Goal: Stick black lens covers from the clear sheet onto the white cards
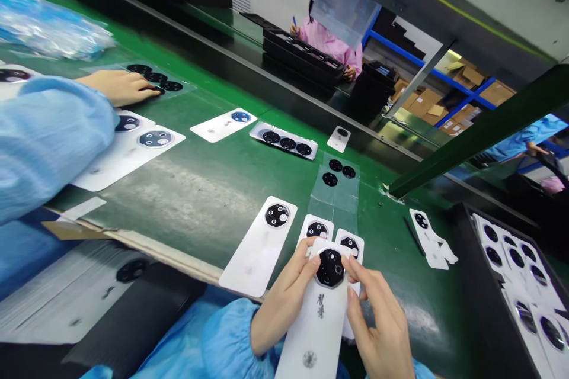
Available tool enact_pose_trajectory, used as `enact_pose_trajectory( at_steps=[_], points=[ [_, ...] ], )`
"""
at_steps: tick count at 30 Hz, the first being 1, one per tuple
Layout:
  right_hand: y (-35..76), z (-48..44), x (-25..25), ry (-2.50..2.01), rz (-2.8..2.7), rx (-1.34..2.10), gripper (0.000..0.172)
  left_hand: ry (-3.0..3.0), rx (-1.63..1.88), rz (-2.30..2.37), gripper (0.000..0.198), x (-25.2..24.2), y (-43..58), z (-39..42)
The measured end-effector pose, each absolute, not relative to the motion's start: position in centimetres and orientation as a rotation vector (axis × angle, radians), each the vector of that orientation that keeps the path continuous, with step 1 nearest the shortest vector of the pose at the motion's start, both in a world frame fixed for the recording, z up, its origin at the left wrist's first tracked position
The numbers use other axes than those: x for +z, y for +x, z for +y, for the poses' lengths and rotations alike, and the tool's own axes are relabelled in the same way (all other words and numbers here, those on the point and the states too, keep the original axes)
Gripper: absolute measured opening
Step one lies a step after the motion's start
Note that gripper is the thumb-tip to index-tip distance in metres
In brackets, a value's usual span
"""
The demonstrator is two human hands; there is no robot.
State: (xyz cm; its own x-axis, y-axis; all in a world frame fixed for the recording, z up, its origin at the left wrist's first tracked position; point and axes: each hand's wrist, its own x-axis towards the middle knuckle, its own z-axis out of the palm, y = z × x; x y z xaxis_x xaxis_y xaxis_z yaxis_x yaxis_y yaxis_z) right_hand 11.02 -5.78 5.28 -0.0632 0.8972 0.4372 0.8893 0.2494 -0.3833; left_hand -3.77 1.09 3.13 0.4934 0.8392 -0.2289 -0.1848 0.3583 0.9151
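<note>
Head view: both hands clamp a white back cover [317, 320] over the near edge of the green desk [200, 189]. The left hand [284, 302] and the right hand [377, 331] close around it, fingertips pinching its round black camera ring [330, 267]. Just beyond the cover lie two smaller covers [317, 229]. To its left lies a longer cover [260, 249], and to its right stands a black tray [475, 284]. Far left of it, a co-worker's hand [122, 86] rests flat.

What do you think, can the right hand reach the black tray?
Probably yes. The tray lies close on its side, nothing tall between, though the right hand is busy holding a cover with the left hand.
</note>
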Motion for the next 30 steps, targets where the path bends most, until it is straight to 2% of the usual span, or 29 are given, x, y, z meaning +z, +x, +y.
enact_pose_trajectory(
  at_steps=[23,27,30],
  points=[
    [10.4,-5.9,5.6,-1.663,-1.805,0.081,0.038,1.023,0.761,0.789,0.034,3.0,-3.8,1.5],
    [11.3,-5.5,5.6,-1.698,-1.619,0.228,0.035,0.988,0.761,0.755,0.034,3.1,-3.9,1.5],
    [11.6,-5.0,5.3,-1.682,-1.311,0.578,0.033,0.973,0.762,0.754,0.033,3.2,-3.9,1.5]
  ],
)
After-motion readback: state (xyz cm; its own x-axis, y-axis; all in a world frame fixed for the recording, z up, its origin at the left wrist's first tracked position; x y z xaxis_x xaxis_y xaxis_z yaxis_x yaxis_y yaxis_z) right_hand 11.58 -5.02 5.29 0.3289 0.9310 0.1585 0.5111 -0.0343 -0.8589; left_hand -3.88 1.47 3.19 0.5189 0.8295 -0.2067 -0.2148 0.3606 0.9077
